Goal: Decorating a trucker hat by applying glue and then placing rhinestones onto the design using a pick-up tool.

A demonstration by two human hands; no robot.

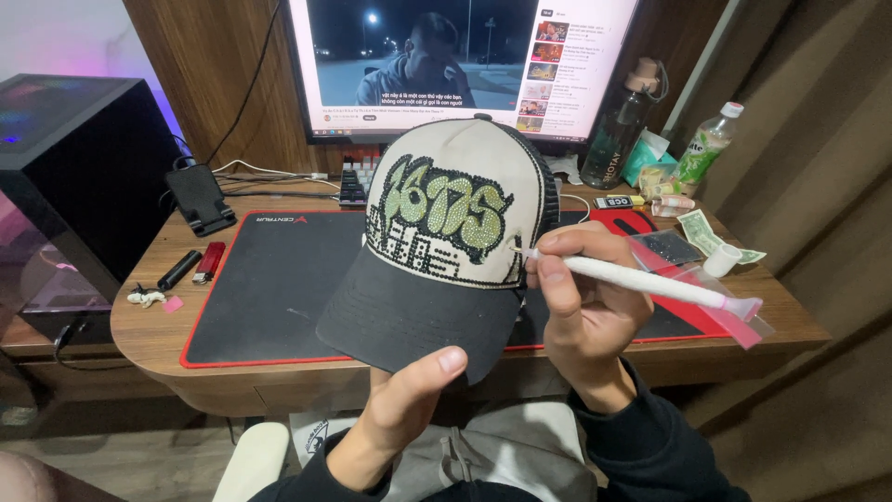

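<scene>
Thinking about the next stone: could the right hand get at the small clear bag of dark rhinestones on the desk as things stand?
Probably yes: the clear bag of dark rhinestones lies open to view just beyond the right hand, nothing between, though that hand holds a white pen-shaped applicator tool.

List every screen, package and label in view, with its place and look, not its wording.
Monitor: back centre of the desk, wide bright screen, dark video beside a white list.
Dark bottle: right of the monitor, tall, label running up its side.
Clear bottle: far right, white cap, green label.
Small packet: below the dark bottle, flat, black and yellow.
Clear plastic bag: behind the right hand, dark contents.
</scene>
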